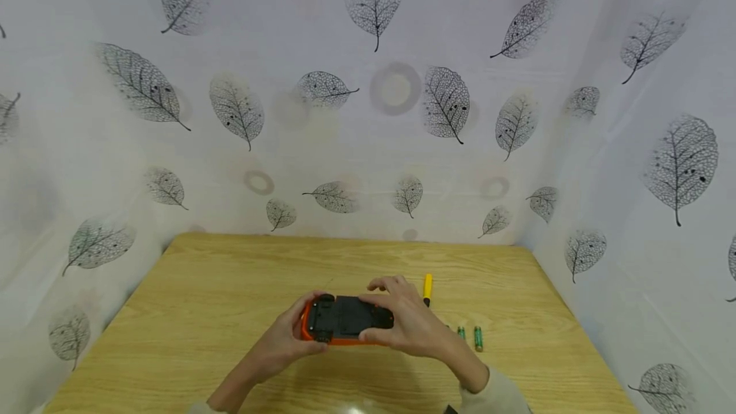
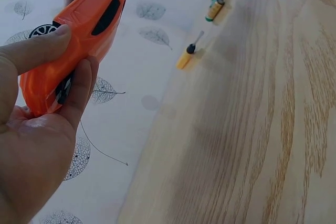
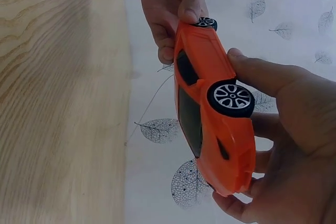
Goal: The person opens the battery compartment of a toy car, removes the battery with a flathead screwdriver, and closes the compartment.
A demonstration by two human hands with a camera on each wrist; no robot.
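Note:
Above the table, an orange toy car (image 1: 352, 317) is held upside down, its black underside facing up in the head view. My left hand (image 1: 283, 340) grips one end, thumb along the near side and fingers on the far side. At the other end, my right hand (image 1: 415, 326) holds the car between thumb and fingers, with the index finger reaching over the underside. The right wrist view shows the car's orange body (image 3: 231, 135) and a silver-spoked wheel (image 3: 232, 98) beside my right thumb. In the left wrist view, my left thumb (image 2: 44, 48) presses the car's side by another wheel.
A screwdriver (image 1: 428, 287) with a yellow and black handle lies on the wooden table (image 1: 230, 267) beyond my right hand. Green batteries (image 1: 478, 338) lie to the right, partly hidden by my right arm. A leaf-patterned cloth (image 1: 322, 145) surrounds the table.

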